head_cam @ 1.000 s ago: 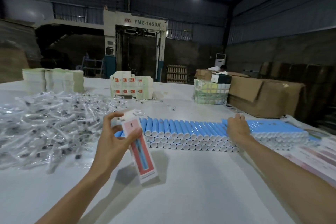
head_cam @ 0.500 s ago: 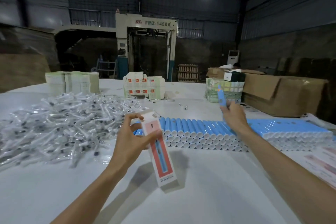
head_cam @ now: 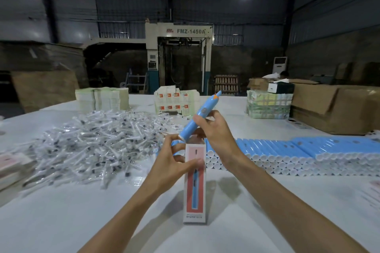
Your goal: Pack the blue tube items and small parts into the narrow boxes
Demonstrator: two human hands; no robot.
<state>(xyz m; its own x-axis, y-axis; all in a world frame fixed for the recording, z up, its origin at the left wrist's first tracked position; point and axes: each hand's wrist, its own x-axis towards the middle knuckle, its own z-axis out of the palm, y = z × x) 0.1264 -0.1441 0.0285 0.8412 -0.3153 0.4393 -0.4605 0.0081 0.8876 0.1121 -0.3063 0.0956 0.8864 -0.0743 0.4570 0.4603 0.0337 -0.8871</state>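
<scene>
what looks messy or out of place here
The clear plastic-wrapped small parts sprawl in a loose heap across the white table at left, while the blue tubes at right sit in neat stacked rows. Nothing looks damaged.

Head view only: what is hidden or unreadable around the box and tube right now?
Head view:
Inside of the narrow box: hidden by its front wall and the right hand.
Middle of the blue tube: covered by that hand's fingers.
Bagged small parts: too small and blurred to identify.
Print at the box's foot: too small to read.
Flat cartons, right edge: cut off.
</scene>
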